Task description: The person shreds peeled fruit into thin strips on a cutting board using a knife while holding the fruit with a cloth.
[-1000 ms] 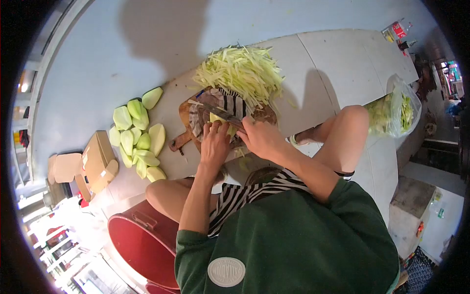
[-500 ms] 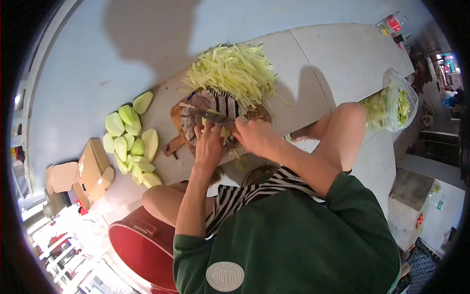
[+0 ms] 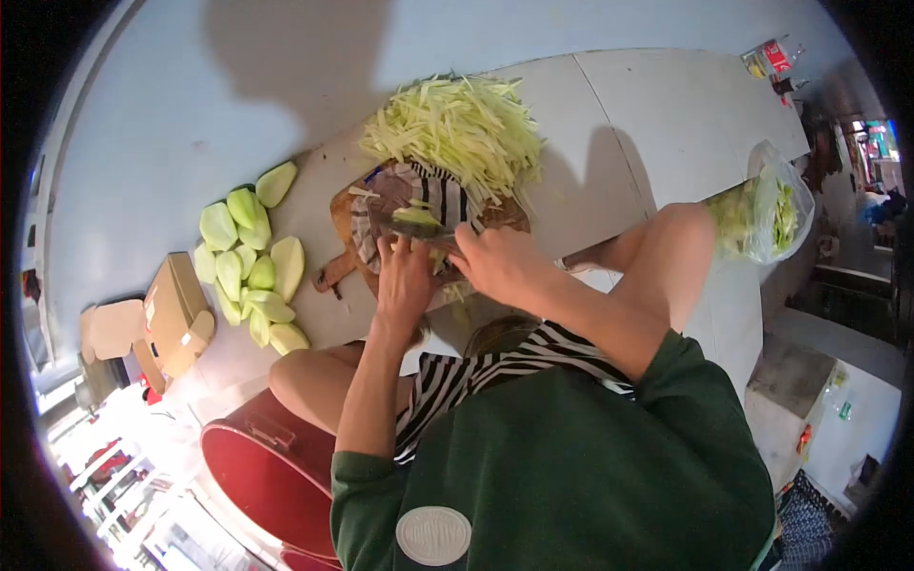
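Observation:
My right hand is closed round the handle of a knife, whose blade points left over a striped cloth. Beside the blade, my left hand presses its fingertips on a pale green piece, mostly hidden under the fingers. Cut green slivers lie just beyond the blade. The cloth rests on a round wooden board with a short handle. A large heap of pale green strips touches the board's far side. Several peeled green pieces lie to the left.
An open cardboard box stands at the left, above a red bucket. A clear plastic bag of green strips is at the right. A bottle with a red label lies at the far right corner.
More cut slivers show on the cloth beyond the knife. The blade has shifted slightly, still beside my left fingertips. The whole view has moved a little.

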### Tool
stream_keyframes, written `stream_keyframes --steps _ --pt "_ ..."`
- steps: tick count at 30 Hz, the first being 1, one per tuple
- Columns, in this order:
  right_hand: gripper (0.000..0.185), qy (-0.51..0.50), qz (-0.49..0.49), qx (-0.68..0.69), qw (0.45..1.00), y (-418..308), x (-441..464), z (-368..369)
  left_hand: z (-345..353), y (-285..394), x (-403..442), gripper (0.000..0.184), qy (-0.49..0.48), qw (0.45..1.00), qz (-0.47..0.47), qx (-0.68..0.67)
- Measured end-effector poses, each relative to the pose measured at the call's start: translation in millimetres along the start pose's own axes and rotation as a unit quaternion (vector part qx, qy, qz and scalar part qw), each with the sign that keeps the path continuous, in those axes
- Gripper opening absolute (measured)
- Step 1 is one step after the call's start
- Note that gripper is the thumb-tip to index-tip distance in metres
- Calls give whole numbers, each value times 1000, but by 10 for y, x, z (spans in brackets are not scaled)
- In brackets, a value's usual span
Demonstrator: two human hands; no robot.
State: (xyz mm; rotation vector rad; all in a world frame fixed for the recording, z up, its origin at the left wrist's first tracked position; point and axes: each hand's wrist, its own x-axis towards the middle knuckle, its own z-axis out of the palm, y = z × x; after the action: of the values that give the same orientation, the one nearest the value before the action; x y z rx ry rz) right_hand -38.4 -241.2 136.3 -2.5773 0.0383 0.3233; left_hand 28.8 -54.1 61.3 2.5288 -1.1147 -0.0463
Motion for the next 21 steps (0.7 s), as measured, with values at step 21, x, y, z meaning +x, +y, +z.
stream_keyframes --steps 21 --pt "29 -9 -11 -10 1000 26 84 55 -50 21 -21 36 -7 999 -30 -16"
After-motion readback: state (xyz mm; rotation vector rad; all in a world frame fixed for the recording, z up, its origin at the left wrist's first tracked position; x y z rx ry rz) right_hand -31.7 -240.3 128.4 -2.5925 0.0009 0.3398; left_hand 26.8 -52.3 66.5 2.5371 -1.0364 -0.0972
